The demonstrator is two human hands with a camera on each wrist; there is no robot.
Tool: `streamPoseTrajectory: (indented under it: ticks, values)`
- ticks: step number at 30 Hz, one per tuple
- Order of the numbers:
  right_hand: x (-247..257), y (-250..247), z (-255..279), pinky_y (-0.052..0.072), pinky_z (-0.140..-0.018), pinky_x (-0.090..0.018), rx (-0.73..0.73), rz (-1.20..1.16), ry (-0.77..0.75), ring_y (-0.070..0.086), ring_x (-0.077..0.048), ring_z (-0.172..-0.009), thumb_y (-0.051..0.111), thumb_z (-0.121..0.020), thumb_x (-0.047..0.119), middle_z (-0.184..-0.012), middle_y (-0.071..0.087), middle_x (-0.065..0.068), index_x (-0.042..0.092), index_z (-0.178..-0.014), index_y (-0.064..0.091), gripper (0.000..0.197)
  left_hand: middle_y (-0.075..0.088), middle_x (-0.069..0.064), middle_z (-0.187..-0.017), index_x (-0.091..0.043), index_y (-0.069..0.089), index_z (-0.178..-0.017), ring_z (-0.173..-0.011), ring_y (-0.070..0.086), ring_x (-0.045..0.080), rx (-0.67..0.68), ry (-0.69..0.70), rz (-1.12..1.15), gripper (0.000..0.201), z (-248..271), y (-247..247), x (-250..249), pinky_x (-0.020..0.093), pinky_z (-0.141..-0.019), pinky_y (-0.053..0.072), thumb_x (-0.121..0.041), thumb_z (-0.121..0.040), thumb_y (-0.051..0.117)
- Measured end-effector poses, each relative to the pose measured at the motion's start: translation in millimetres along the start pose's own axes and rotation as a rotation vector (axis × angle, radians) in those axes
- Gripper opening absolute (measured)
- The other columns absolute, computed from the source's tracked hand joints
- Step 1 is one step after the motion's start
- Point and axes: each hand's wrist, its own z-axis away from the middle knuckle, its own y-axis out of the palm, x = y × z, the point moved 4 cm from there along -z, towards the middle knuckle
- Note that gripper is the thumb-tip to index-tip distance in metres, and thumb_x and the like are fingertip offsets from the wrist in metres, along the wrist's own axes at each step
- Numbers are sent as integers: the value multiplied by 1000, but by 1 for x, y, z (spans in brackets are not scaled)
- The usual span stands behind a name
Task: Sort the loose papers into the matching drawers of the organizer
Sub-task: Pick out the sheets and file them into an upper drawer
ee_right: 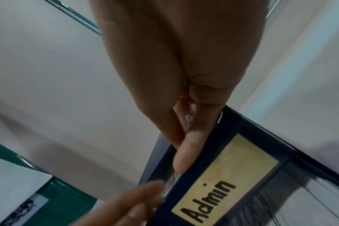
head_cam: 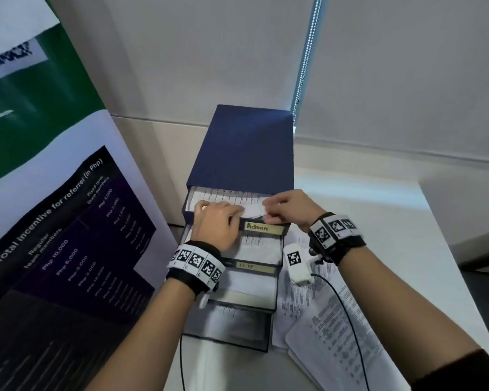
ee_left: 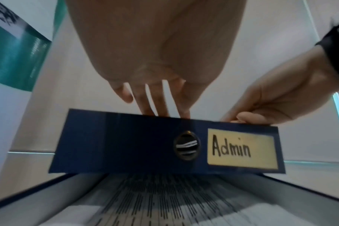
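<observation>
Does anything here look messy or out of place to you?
Yes. All the organizer's drawers hang open in a staircase, and a sheet in the Admin drawer is bent up at its front edge. Loose papers sprawl crookedly on the desk beside it.

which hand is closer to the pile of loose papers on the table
Right. The right hand is at the top drawer's right end, nearest the loose papers beside the organizer; the left hand is at its left end, farther away.

One organizer [head_cam: 243,148], four open drawers [head_cam: 261,227], two hands [head_cam: 219,221]
</observation>
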Motion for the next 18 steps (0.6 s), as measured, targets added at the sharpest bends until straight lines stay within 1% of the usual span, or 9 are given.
streamPoseTrajectory:
  ticks: [3, 4, 6, 9, 11, 12, 14, 16, 18]
  values:
    - [-7, -23, 18, 60, -67, -26, 20, -105, -108, 73, -23, -77, 61, -94, 3, -91, 72, -22, 1, -108, 67, 15, 70, -7, -78, -24, 72, -81, -81, 63, 15, 77, -55, -144, 54, -2, 11, -6, 44, -110, 21, -47, -99, 27]
    - [-16, -40, 28, 60, -66, -28, -31, -125, -119, 72, -23, -75, 61, -95, 4, -92, 72, -20, 1, -109, 67, 16, 70, -6, -77, -24, 72, -81, -80, 63, 16, 65, -63, -154, 53, -3, 10, -10, 45, -111, 21, -47, -99, 28]
    - [-59, -84, 45, 59, -64, -33, -186, -118, -42, 71, -23, -73, 61, -95, 7, -94, 72, -19, 1, -107, 68, 15, 73, -8, -90, -27, 73, -88, -88, 63, 15, -13, -35, -72, 38, -4, 6, -25, 45, -111, 23, -41, -100, 40]
    - [-175, -157, 77, 62, -67, -43, -427, 178, 372, 72, -30, -76, 70, -89, 19, -91, 72, -19, 4, -98, 69, 17, 71, -8, -99, -24, 72, -99, -96, 60, 15, -131, 169, 260, 23, 5, 1, -75, 41, -102, 37, -36, -98, 52]
    - [-249, -183, 105, 59, -72, -37, -365, 550, 683, 71, -31, -79, 72, -85, 37, -96, 73, -17, 4, -93, 68, 35, 70, -8, -93, -20, 73, -100, -90, 59, 11, -106, 348, 459, 19, 20, 14, -119, 30, -89, 43, -31, -97, 57]
    - [-275, -185, 118, 55, -73, -31, -277, 683, 786, 69, -28, -83, 69, -85, 48, -101, 73, -14, 4, -94, 69, 45, 70, -9, -91, -19, 73, -99, -86, 59, 9, -45, 400, 537, 16, 28, 27, -138, 26, -85, 45, -27, -95, 60]
    - [-304, -179, 138, 48, -81, -29, -188, 832, 882, 66, -24, -92, 58, -86, 64, -105, 71, -9, 7, -96, 69, 59, 72, -9, -88, -21, 75, -98, -83, 62, 6, 167, 393, 657, 11, 40, 72, -168, 24, -80, 51, -18, -91, 66]
    - [-313, -178, 148, 42, -94, -34, -256, 897, 921, 62, -24, -107, 56, -81, 74, -115, 66, -8, 11, -104, 65, 67, 73, -7, -91, -20, 75, -101, -85, 66, 5, 445, 225, 753, 23, 54, 128, -182, 27, -84, 57, -5, -84, 70]
    - [-328, -179, 151, 44, -97, -39, -434, 716, 943, 54, -32, -119, 74, -71, 67, -133, 49, -16, 5, -129, 48, 88, 73, -1, -102, -16, 72, -113, -93, 68, 11, 614, -19, 745, 38, 69, 181, -180, 32, -90, 57, 1, -79, 73]
